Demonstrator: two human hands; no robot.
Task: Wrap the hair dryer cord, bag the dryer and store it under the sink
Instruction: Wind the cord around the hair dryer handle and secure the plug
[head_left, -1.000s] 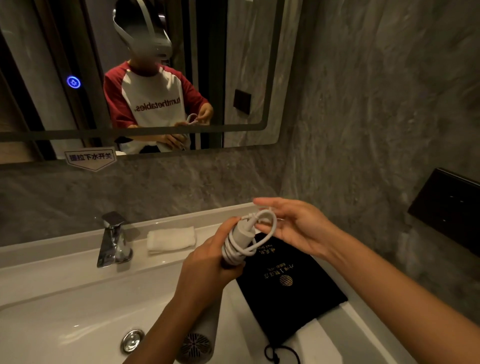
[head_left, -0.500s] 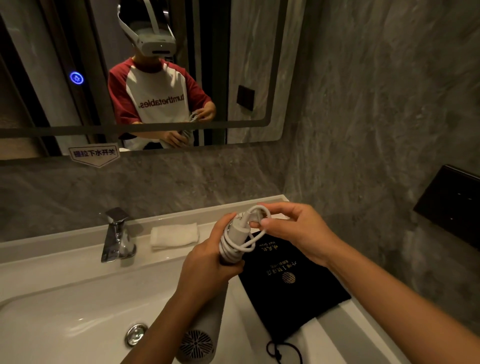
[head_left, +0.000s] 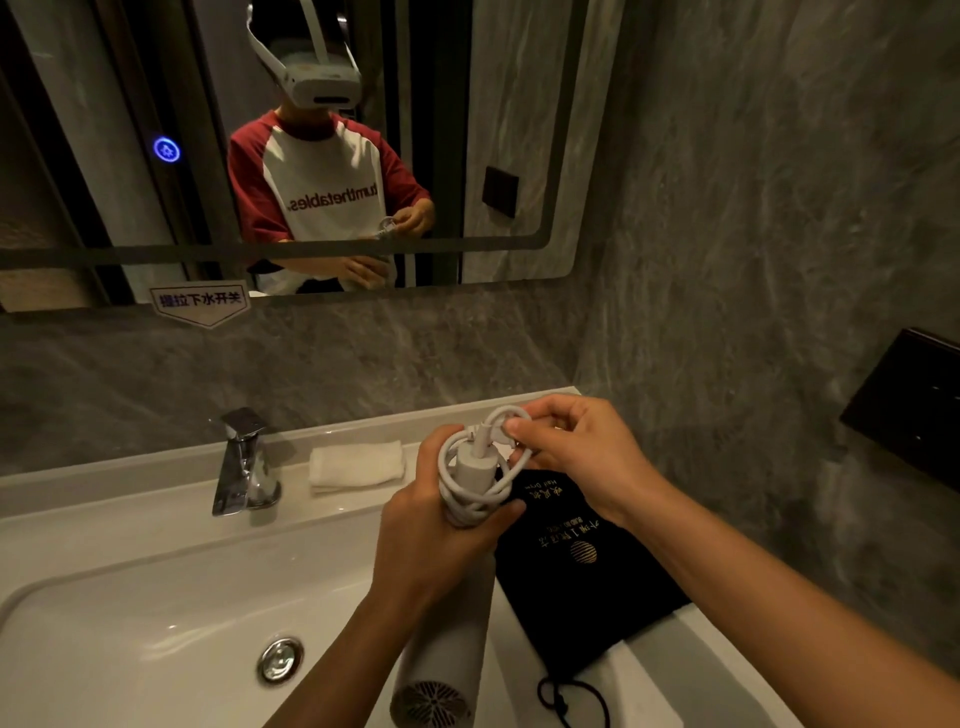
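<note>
My left hand (head_left: 431, 540) grips the handle of a white hair dryer (head_left: 441, 654), held over the sink with its vented end pointing down toward me. The white cord (head_left: 470, 499) is coiled in several turns around the handle's upper end. My right hand (head_left: 576, 457) pinches the last loop of that cord at the top of the handle. A black drawstring bag (head_left: 582, 571) with gold lettering lies flat on the sink's right ledge, under my hands, its cord loop trailing toward me.
A white basin (head_left: 156, 613) with a chrome drain (head_left: 280, 660) and a chrome faucet (head_left: 244, 462) fills the left. A folded white towel (head_left: 356, 462) lies on the back ledge. Grey stone walls, a mirror above, and a black wall panel (head_left: 909, 405) at right.
My right hand has closed from an open palm onto the end loop of the cord and moved in against the handle's top. My left hand kept its grip on the dryer.
</note>
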